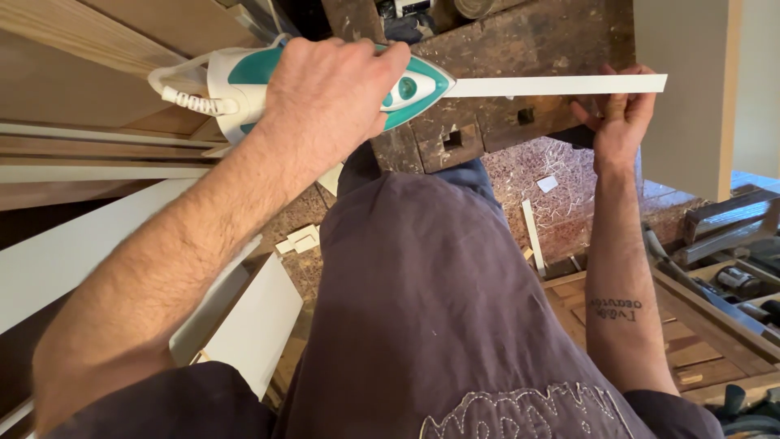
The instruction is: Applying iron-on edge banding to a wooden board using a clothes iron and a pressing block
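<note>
White boards: long pale panels (73,252) run in from the left edge, one leaning lower piece (256,321) beside the person's dark apron (422,309); their far ends are cut off by the frame.
Wood above: light timber planks (89,32) fill the upper left corner, only partly in view.
Iron: a white and teal clothes iron (410,85) lies along the top of the work, pointed tip toward the right, its ribbed white cord (191,102) looping off its rear at the left; its sole is hidden.
Left hand: the left hand (325,93) is wrapped over the iron's handle, fingers curled tight around it, forearm stretching up from the lower left.
Scraps: small white offcuts (299,240) lie on the speckled floor (552,195) below the bench.
Bench: a dark, worn wooden workbench (520,49) with a square hole sits behind the iron.
Strip: a thin white edging strip (552,84) runs straight from the iron's tip to the right, level, along the bench.
Right hand: the right hand (621,122) reaches up, fingertips pinching the strip near its right end, palm toward the camera.
Forearm mark: dark lettering on the right forearm, too small to make out.
Right edge: a pale upright panel (682,89) above, grey tools (731,244) on a slatted wooden surface below, partly cut off.
</note>
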